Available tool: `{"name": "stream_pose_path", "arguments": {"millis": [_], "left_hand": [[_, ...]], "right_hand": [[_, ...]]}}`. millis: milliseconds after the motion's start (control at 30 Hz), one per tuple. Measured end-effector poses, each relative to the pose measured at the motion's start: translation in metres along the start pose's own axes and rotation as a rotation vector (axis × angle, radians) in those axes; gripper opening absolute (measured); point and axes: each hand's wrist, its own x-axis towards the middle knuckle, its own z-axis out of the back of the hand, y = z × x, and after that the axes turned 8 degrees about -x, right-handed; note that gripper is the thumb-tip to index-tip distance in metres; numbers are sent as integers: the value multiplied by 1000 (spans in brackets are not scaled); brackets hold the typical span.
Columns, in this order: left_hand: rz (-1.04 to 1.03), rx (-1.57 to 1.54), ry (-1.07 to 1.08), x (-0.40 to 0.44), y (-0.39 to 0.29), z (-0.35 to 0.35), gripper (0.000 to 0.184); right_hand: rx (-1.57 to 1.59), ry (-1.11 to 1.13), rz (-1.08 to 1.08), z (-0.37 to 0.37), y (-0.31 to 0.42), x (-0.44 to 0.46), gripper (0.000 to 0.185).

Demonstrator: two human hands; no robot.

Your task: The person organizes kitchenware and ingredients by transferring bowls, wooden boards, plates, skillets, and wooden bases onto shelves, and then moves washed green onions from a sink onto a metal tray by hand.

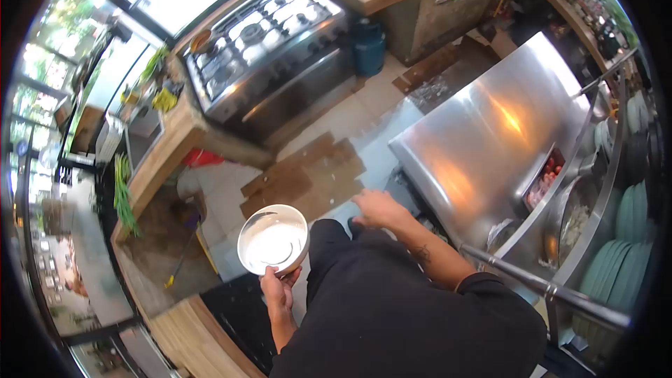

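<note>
A round white bowl [273, 238] is held at its lower rim by my left hand [280, 287], thumb on the inside edge and fingers underneath. The bowl faces up, and its inside looks white; whether anything lies in it is hard to tell. My right hand [376, 208] hangs in front of my body, over the floor beside the steel counter, its fingers partly bent and somewhat apart. Nothing shows in my right hand.
A steel counter [483, 119] stands at the right, with containers of food and a metal rail [546, 283] beside stacked plates [605, 266]. Ahead are a stove [259, 35] and a blue gas cylinder [368, 49]. Flattened cardboard [308, 175] covers the floor. A wooden counter [168, 161] runs along the left.
</note>
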Motion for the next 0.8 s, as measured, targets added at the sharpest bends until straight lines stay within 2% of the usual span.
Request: {"name": "stream_pose_path", "arguments": {"millis": [33,100,133,200,300,367,400,433,500,533,567,700,800], "left_hand": [[5,7,34,22,-14,-20,57],[-50,124,97,69,-38,-65,55],[-35,178,56,80,-54,-109,54],[-26,240,89,117,-73,-182,53],[27,361,212,205,-96,-269,53],[23,475,434,252,-101,-338,52],[76,515,454,269,-101,-376,49],[28,562,497,269,-100,-423,51],[152,685,694,263,-105,-509,54],[185,741,740,281,-95,-540,55],[200,800,896,284,-89,-576,52],[213,948,1134,260,-47,-716,52],[256,969,1261,240,-4,-790,52]], "right_hand": [[0,-21,-28,20,-5,20,59],[222,-145,104,52,-22,60,59],[263,-202,135,59,-36,83,60],[290,-237,60,77,-67,114,60],[357,-315,-122,84,-120,148,57],[321,-398,-443,75,-160,155,56],[327,-427,-501,83,-174,153,56],[362,-404,-638,86,-182,143,55],[461,-389,-855,75,-190,123,55],[562,-487,-888,61,-197,120,55],[646,-597,-913,50,-206,118,55],[737,-699,-1138,26,-224,116,55],[761,-973,-1195,26,-244,126,53]]}}
